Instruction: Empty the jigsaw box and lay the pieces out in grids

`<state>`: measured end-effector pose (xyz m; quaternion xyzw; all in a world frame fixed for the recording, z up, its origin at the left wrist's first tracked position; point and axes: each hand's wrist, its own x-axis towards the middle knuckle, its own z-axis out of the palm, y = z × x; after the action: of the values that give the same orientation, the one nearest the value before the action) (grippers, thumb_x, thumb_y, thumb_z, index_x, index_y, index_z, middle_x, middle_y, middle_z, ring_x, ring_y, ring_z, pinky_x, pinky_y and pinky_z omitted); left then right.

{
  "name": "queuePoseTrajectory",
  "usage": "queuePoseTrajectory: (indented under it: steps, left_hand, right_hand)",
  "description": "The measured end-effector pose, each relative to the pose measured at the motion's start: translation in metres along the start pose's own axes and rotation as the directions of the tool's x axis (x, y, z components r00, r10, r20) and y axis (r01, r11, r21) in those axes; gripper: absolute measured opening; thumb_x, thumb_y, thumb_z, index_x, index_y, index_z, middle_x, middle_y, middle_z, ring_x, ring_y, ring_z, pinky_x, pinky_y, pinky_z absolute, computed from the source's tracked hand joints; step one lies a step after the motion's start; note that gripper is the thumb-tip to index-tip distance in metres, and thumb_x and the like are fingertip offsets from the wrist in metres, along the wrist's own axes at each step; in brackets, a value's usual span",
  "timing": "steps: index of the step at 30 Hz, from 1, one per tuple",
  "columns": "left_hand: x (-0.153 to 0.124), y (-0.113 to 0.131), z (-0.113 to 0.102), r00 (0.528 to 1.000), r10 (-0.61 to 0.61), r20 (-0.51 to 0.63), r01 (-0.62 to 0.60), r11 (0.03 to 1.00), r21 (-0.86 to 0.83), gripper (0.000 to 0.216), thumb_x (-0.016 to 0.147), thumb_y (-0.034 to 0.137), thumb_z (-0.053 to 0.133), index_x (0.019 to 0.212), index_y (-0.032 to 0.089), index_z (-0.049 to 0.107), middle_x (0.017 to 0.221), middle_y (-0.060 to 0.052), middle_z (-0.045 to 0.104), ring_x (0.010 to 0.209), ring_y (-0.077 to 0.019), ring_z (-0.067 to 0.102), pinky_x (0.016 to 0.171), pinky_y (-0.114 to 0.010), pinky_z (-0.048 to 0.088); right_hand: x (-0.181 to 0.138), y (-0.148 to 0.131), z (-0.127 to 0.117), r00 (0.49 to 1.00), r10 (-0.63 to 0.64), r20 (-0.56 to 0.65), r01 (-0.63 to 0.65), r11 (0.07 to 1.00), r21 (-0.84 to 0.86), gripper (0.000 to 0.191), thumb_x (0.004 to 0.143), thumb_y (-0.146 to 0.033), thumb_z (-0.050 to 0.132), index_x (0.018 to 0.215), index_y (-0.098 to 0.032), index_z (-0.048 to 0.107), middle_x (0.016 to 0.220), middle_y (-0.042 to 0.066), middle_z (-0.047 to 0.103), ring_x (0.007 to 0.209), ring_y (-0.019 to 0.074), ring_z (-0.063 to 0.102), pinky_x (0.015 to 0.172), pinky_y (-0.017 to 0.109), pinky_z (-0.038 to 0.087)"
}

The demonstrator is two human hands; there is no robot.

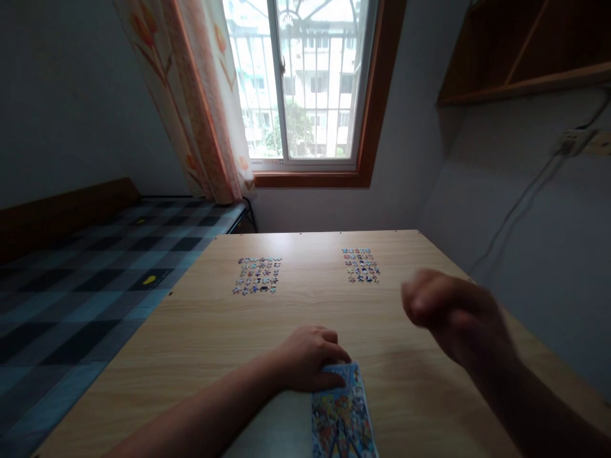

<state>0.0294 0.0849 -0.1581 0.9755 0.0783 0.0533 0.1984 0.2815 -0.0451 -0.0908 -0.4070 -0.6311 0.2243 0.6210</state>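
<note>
My left hand (310,359) rests on the wooden table (200,343), its fingers curled down onto the top edge of a colourful jigsaw picture card (342,416) that lies at the near edge. My right hand (453,315) hangs in the air above the table's right side, smeared by motion, fingers loosely bent; whether anything is in it does not show. Farther back lie two groups of loose jigsaw pieces: a left group (258,275) and a right group (361,264), both laid out in neat rows and well beyond either hand.
A bed with a blue checked cover (95,280) stands against the table's left edge. Behind the table are a window (310,83) and a flowered curtain (191,95). On the right wall hang a wooden shelf (525,57) and a socket with a cable (573,141).
</note>
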Motion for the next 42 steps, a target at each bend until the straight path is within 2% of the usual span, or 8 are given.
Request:
queuePoseTrajectory:
  steps: [5, 8, 12, 16, 22, 31, 38, 42]
  left_hand:
    - [-0.003, 0.003, -0.002, 0.999, -0.020, -0.041, 0.018, 0.999, -0.048, 0.035, 0.084, 0.045, 0.068, 0.115, 0.029, 0.072, 0.086, -0.003, 0.067, 0.075, -0.0187, 0.062, 0.068, -0.028, 0.046]
    - [-0.004, -0.002, -0.003, 0.986, -0.101, -0.135, 0.087, 0.991, -0.104, 0.026, 0.091, 0.037, 0.058, 0.107, 0.025, 0.074, 0.089, -0.004, 0.068, 0.073, -0.0160, 0.062, 0.066, -0.027, 0.044]
    - [-0.004, -0.021, -0.004, 0.901, -0.310, -0.304, 0.310, 0.949, -0.049, 0.025, 0.092, 0.028, 0.052, 0.078, 0.020, 0.071, 0.077, -0.003, 0.065, 0.065, -0.0133, 0.056, 0.061, -0.026, 0.039]
    - [-0.003, -0.035, -0.005, 0.815, -0.418, -0.401, 0.453, 0.891, -0.009, 0.025, 0.090, 0.025, 0.053, 0.069, 0.019, 0.066, 0.073, -0.003, 0.063, 0.066, -0.0137, 0.055, 0.061, -0.027, 0.037]
    - [-0.003, -0.038, -0.001, 0.828, -0.330, -0.454, 0.354, 0.935, -0.032, 0.016, 0.086, 0.019, 0.057, 0.077, 0.020, 0.070, 0.083, -0.006, 0.066, 0.083, -0.0196, 0.058, 0.075, -0.031, 0.044]
    - [-0.003, -0.039, 0.003, 0.807, -0.343, -0.480, 0.257, 0.937, -0.237, 0.032, 0.063, -0.001, 0.045, 0.068, 0.020, 0.068, 0.078, -0.004, 0.066, 0.080, -0.0183, 0.060, 0.077, -0.030, 0.047]
    - [-0.004, -0.053, 0.005, 0.671, -0.493, -0.554, 0.284, 0.861, -0.422, 0.023, 0.058, 0.000, 0.040, 0.055, 0.018, 0.052, 0.064, 0.000, 0.058, 0.066, -0.0141, 0.054, 0.064, -0.025, 0.041]
    - [-0.003, -0.050, 0.007, 0.687, -0.460, -0.563, 0.234, 0.873, -0.427, 0.021, 0.053, -0.001, 0.038, 0.053, 0.018, 0.047, 0.059, 0.002, 0.053, 0.062, -0.0130, 0.050, 0.061, -0.024, 0.038]
  right_hand:
    - [0.036, 0.108, 0.015, 0.946, 0.120, -0.302, -0.199, 0.949, -0.246, 0.046, 0.092, -0.058, 0.056, 0.072, -0.017, 0.064, 0.060, 0.001, 0.049, 0.058, 0.0131, 0.043, 0.053, 0.027, 0.034]
    - [0.026, 0.136, 0.016, 0.980, 0.079, -0.183, -0.153, 0.884, -0.442, 0.044, 0.093, -0.048, 0.054, 0.060, -0.018, 0.054, 0.059, 0.001, 0.048, 0.059, 0.0135, 0.043, 0.058, 0.028, 0.034]
    - [0.015, 0.142, 0.017, 0.996, 0.088, 0.030, -0.059, 0.846, -0.530, 0.044, 0.091, -0.032, 0.053, 0.054, -0.020, 0.034, 0.058, -0.002, 0.040, 0.058, 0.0121, 0.039, 0.059, 0.027, 0.030]
    - [0.012, 0.145, 0.019, 0.982, 0.111, 0.155, -0.006, 0.829, -0.559, 0.035, 0.080, -0.016, 0.051, 0.056, -0.020, 0.026, 0.059, -0.002, 0.040, 0.058, 0.0113, 0.038, 0.058, 0.027, 0.027]
    - [0.011, 0.152, 0.017, 0.990, 0.088, 0.111, -0.012, 0.832, -0.555, 0.030, 0.066, -0.008, 0.046, 0.060, -0.021, 0.020, 0.057, -0.004, 0.033, 0.057, 0.0114, 0.032, 0.056, 0.027, 0.023]
    - [0.009, 0.153, 0.017, 0.986, 0.166, -0.011, -0.156, 0.900, -0.408, 0.012, 0.065, -0.009, 0.039, 0.063, -0.021, 0.040, 0.063, 0.000, 0.046, 0.065, 0.0154, 0.044, 0.062, 0.027, 0.033]
    - [0.007, 0.157, 0.015, 0.953, 0.293, 0.073, -0.256, 0.914, -0.316, 0.012, 0.058, -0.017, 0.038, 0.053, -0.020, 0.049, 0.054, 0.000, 0.050, 0.059, 0.0147, 0.046, 0.058, 0.026, 0.033]
    - [0.006, 0.153, 0.018, 0.942, 0.322, 0.093, -0.280, 0.909, -0.310, 0.010, 0.054, -0.020, 0.037, 0.049, -0.020, 0.045, 0.050, -0.001, 0.046, 0.055, 0.0138, 0.043, 0.055, 0.025, 0.030]
